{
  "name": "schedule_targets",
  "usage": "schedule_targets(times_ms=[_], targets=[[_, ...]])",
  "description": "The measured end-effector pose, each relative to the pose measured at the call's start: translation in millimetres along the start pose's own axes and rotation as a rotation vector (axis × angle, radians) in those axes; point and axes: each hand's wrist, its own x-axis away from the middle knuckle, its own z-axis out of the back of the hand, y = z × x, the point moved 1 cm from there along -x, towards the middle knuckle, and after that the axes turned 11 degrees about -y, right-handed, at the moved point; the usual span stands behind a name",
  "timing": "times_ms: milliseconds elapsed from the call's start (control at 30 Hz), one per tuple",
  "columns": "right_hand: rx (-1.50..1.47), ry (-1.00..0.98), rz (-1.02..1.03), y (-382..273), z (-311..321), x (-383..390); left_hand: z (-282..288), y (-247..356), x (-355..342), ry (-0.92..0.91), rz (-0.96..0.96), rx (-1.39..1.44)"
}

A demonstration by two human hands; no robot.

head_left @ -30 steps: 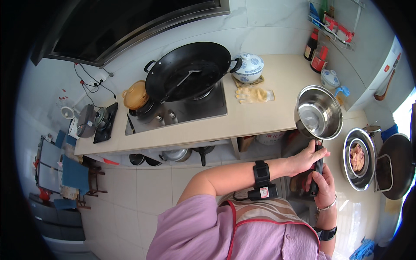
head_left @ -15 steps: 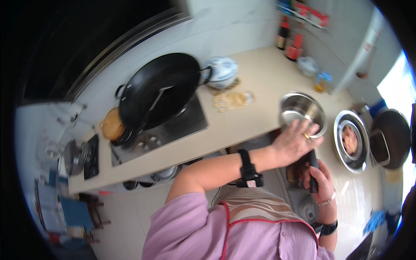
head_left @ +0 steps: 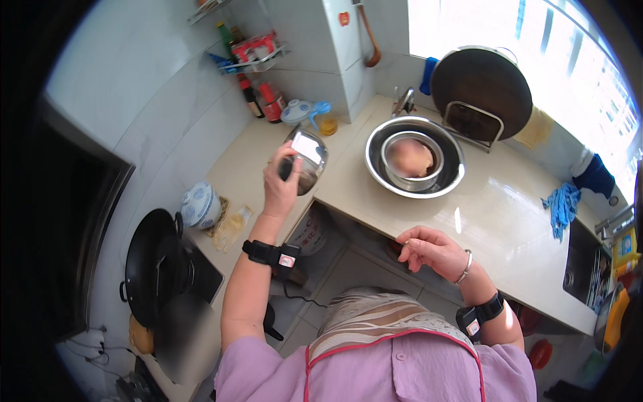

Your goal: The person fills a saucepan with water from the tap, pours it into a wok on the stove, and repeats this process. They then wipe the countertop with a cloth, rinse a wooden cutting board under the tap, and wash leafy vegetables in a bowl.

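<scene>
My left hand grips a shiny stainless steel saucepan over the counter's back left part, fingers and thumb around its dark handle end. How far the pan is tilted I cannot tell. My right hand hovers by the counter's front edge, its fingers loosely bent and holding nothing visible. Between and beyond the hands stands a wide steel basin. Inside it sits a smaller steel bowl with a pale pink piece of raw meat.
A black wok rests on the stove at left, beside a blue-and-white lidded pot and pale gloves. Bottles stand in the far corner. A large dark pan leans in a rack. A blue cloth lies near the sink.
My view and body have turned right. My right hand has let go of the saucepan's handle. The left hand, earlier spread over the pan, now grips it.
</scene>
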Motion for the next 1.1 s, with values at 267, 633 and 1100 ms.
schedule_targets(times_ms=[267, 633, 1100], targets=[[-0.311, 0.402, 0.074, 51, 52, 51, -55, -51, -111, -0.089, 0.167, 0.369], [-0.427, 0.823, 0.323, 48, 69, 50, -163, -98, -311, -0.060, 0.101, 0.176], [-0.604, 1.012, 0.369, 51, 62, 12, -190, -140, -473, -0.163, 0.133, 0.404]])
